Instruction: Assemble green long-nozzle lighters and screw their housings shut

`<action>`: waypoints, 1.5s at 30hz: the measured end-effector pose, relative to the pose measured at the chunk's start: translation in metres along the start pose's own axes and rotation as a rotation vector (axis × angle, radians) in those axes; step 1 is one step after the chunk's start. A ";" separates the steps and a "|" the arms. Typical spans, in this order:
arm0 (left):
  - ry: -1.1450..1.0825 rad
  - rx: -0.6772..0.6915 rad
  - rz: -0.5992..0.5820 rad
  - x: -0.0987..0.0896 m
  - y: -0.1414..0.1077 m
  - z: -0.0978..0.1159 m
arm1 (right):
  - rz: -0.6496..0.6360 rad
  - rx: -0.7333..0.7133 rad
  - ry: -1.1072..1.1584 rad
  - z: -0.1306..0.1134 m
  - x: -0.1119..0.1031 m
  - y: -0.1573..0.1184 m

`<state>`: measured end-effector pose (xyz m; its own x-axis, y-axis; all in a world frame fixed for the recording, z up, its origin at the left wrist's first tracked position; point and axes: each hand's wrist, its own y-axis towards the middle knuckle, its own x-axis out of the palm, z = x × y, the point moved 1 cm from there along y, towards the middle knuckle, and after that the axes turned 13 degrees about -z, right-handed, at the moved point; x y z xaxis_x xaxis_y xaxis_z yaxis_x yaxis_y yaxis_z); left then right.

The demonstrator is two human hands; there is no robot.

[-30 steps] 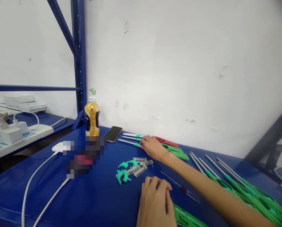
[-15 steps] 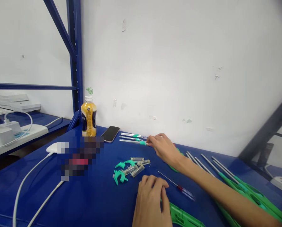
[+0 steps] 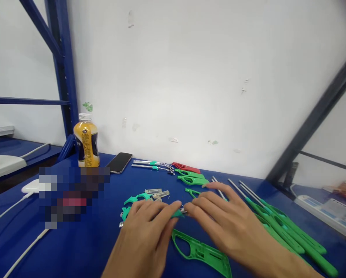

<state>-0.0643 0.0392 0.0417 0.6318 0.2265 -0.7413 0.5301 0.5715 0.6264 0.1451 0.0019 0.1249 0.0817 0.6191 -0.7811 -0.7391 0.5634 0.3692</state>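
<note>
My left hand (image 3: 149,231) and my right hand (image 3: 227,220) meet near the middle of the blue table. Pinched in my left fingers is a metal rod with a teal collar (image 3: 178,213); its silver end pokes out under the left hand. My right fingertips grip its other end, where small metal parts show. Below them lies an open green lighter shell (image 3: 201,251). Teal pieces (image 3: 130,200) and clear fuel tanks (image 3: 160,194) sit just beyond my left hand. Similar metal rods (image 3: 145,164) lie near the wall.
A yellow drink bottle (image 3: 86,143) and a black phone (image 3: 120,162) stand and lie at the back left. Red (image 3: 187,167) and green shells (image 3: 191,180) are by the wall. Green long-necked lighters (image 3: 291,227) lie at the right. White cables (image 3: 28,251) cross the left side.
My right hand has come back from the rods near the wall to my left hand, bringing one rod. My left hand has closed on it. The view has shifted to the right.
</note>
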 end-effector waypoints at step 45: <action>-0.302 -0.241 -0.761 0.024 -0.012 -0.051 | -0.406 0.779 1.142 -0.025 0.068 -0.116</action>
<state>-0.0841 0.0776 0.0042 0.2938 -0.4881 -0.8219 0.7586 0.6422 -0.1103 0.2192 -0.0349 0.0167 -0.6518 -0.2118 -0.7282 -0.2183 0.9720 -0.0873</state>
